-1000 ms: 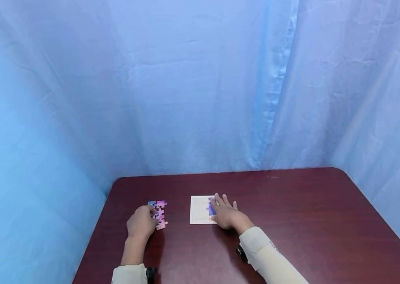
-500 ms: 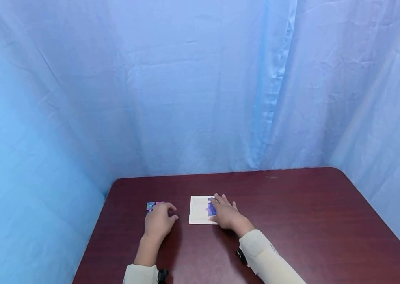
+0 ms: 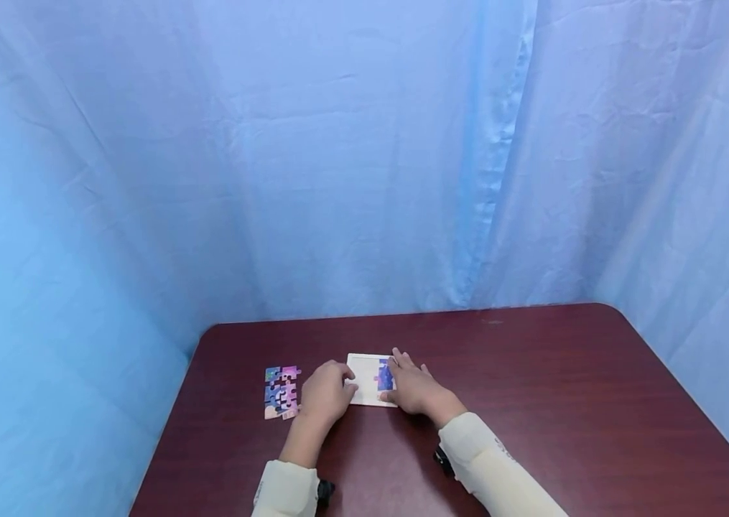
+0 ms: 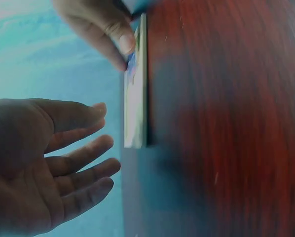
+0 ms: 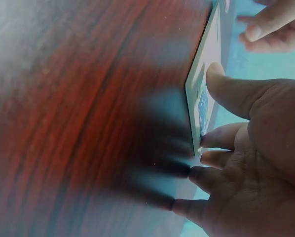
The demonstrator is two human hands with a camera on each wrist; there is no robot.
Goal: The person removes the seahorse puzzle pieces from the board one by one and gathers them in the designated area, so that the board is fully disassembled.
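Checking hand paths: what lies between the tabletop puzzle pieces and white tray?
In the head view, the left hand lies between puzzle pieces and tray.

Right hand [image 5: 258, 153] spread at one end of a pale board [image 5: 210, 52], left hand [image 5: 280, 27] near; reddish-brown tabletop [image 5: 83, 103]

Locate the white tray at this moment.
In the head view, the white tray lies on the dark red table, right of the loose puzzle pieces, the left hand at its left edge, the right hand over its right.
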